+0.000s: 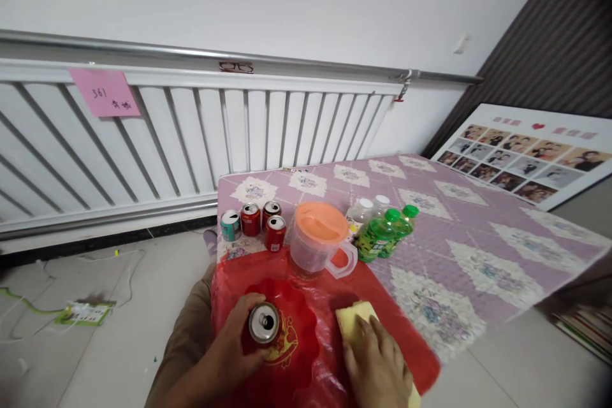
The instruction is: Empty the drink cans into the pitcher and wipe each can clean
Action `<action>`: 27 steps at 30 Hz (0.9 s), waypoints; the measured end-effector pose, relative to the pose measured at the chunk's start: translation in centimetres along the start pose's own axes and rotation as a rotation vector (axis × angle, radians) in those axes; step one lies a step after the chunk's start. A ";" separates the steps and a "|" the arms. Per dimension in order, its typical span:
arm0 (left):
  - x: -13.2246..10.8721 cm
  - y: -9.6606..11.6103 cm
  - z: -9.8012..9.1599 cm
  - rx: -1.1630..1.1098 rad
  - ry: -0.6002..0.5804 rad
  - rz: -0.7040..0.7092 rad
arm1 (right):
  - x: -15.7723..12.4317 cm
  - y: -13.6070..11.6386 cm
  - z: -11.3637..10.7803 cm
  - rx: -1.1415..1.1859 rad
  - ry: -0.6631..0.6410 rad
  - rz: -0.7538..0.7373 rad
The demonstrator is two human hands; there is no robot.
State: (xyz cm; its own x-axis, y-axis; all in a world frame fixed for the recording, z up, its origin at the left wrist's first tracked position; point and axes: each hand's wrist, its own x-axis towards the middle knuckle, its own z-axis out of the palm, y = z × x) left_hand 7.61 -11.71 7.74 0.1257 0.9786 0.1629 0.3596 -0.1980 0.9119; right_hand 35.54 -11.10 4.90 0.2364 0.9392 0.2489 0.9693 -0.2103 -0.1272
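My left hand (234, 344) is wrapped round an opened drink can (264, 324), whose silver top faces me. The can is over a red scalloped tray (306, 331) with a yellow printed design; whether it touches the tray I cannot tell. My right hand (380, 363) grips a yellow sponge cloth (356, 322) lying on a red plastic sheet (411, 344), to the right of the tray. Just beyond both hands stands a clear plastic pitcher (310, 258) with an orange lid (321, 222).
Several opened cans (250, 220) stand at the table's left. Green-capped bottles (377, 236) and white-capped bottles (362, 209) stand right of the pitcher. A flowered tablecloth (459, 229) covers the table. Behind is a white radiator (268, 121); a power strip (83, 313) lies on the floor.
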 end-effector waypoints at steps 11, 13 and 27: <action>-1.6 -1.5 0.1 0.068 0.015 0.089 | -1.2 0.0 0.1 -0.149 -0.012 -0.106; -1.7 -1.4 0.1 0.076 0.022 0.102 | -1.3 -0.1 0.2 -0.158 -0.005 -0.108; 0.5 0.1 0.1 0.072 -0.025 0.043 | -1.5 0.1 0.6 -0.185 0.026 -0.129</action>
State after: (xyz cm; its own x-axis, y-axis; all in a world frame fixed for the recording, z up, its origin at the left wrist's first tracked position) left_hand 7.84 -11.20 7.83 0.1647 0.9677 0.1908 0.4188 -0.2437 0.8748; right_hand 35.20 -12.34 3.90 0.1090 0.9548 0.2767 0.9868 -0.1374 0.0852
